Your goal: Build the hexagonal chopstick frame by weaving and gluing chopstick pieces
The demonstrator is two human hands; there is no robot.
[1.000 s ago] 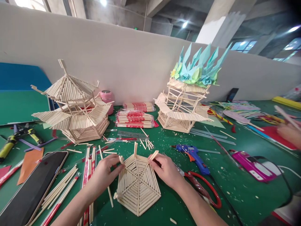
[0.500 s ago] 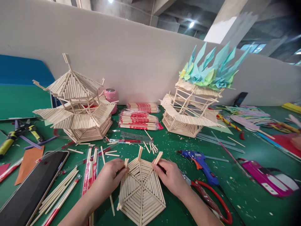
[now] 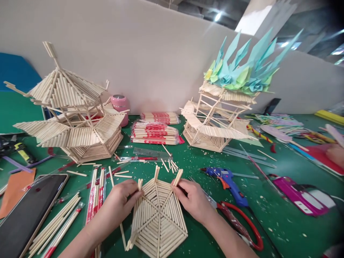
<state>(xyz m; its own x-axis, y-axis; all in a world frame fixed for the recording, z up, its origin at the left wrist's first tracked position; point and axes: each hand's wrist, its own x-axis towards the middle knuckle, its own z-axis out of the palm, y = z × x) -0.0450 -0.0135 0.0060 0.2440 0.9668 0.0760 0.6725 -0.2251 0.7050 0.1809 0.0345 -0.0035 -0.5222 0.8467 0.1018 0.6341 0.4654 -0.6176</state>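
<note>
A hexagonal panel of wooden sticks (image 3: 163, 222) lies on the green table between my hands, with short paired stick posts standing at several corners. My left hand (image 3: 125, 199) pinches the post at the panel's upper left corner. At the upper right corner, my right hand (image 3: 192, 199) has thumb and fingers closed on another stick post (image 3: 177, 177). Between them, a third post (image 3: 157, 173) stands free at the far corner. A loose wooden stick (image 3: 122, 233) lies partly beneath my left wrist.
Stick pavilions stand at the back left (image 3: 88, 139) and right (image 3: 215, 138), with wrapped stick bundles (image 3: 154, 132) between. A blue glue gun (image 3: 228, 182) and red-handled scissors (image 3: 249, 218) lie right, a phone (image 3: 32, 211) left. Another person's hand (image 3: 335, 156) shows at far right.
The view has shifted slightly, so the pavilions and tools sit differently in the frame. Both hands keep hold of the same corner posts.
</note>
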